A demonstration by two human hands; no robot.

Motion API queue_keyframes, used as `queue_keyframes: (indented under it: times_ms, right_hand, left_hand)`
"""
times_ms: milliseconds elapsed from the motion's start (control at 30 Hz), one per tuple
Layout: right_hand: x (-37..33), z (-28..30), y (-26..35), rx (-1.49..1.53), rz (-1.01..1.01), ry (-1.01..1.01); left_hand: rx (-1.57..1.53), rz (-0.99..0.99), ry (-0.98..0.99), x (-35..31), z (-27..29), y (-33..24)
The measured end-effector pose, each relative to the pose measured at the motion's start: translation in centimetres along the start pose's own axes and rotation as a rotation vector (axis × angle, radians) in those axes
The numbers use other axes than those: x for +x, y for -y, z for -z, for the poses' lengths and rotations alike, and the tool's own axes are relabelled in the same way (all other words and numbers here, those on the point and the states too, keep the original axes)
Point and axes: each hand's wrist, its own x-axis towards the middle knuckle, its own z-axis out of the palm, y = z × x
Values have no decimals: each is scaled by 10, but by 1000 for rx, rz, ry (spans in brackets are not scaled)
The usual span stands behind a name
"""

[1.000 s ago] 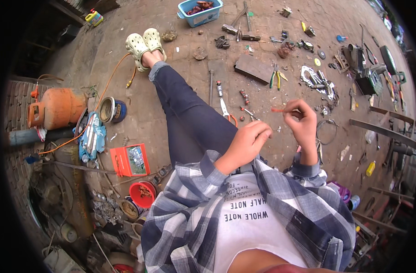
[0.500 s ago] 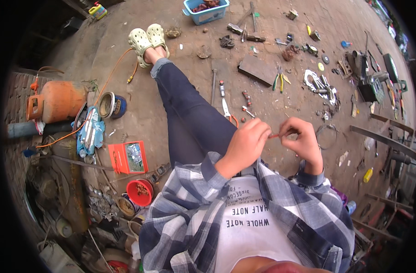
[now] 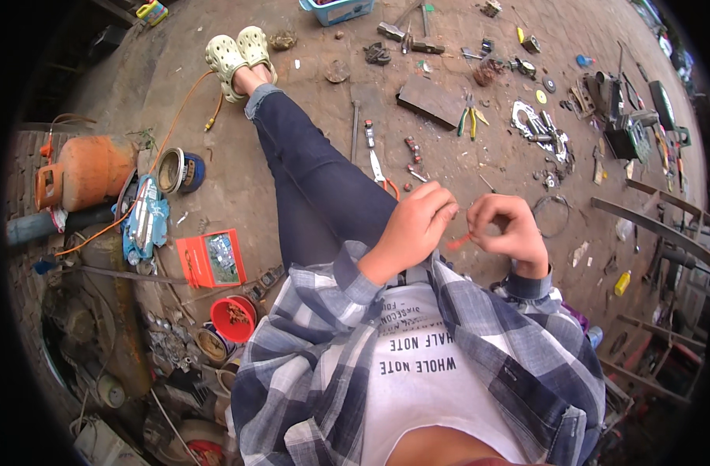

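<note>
While both hands meet just above the lap, a short thin orange strip (image 3: 457,241) runs between them. The left hand (image 3: 411,227) has its fingers curled together and pinches the strip's left end at the fingertips; the right hand (image 3: 510,229) is closed into a loose fist around the right end. The strip hangs over the bare dirt floor (image 3: 308,93), just right of the one outstretched leg in dark blue jeans (image 3: 316,175), which ends far off in two pale green clogs (image 3: 238,53).

One orange gas cylinder (image 3: 87,171) lies at the far left, with one round tin (image 3: 178,171) beside it. Nearer sit one flat red box (image 3: 211,259) and one red bowl (image 3: 234,318). One pair of yellow-handled pliers (image 3: 470,118) lies on the far floor beside one dark flat slab (image 3: 431,101), and one blue plastic basket (image 3: 335,9) stands at the far edge. Many small metal tools are scattered to the right, too many and too small to count.
</note>
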Motion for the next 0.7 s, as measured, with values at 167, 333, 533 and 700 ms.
queue_keyframes:
  times_ms: [167, 333, 533, 700]
  right_hand:
    - [9, -6, -14, 374, 88, -512]
    - [-17, 4, 1, -231, -106, -198]
    - [-14, -8, -5, 101, 10, -534]
    - [-17, -2, -5, -239, -293, -254]
  left_hand:
    - [-41, -40, 70, -5, -14, -5]
    - [159, -64, -41, -6, -18, -7]
    - [-45, -74, 91, -7, -34, -2]
    - [160, 15, 14, -8, -24, -1]
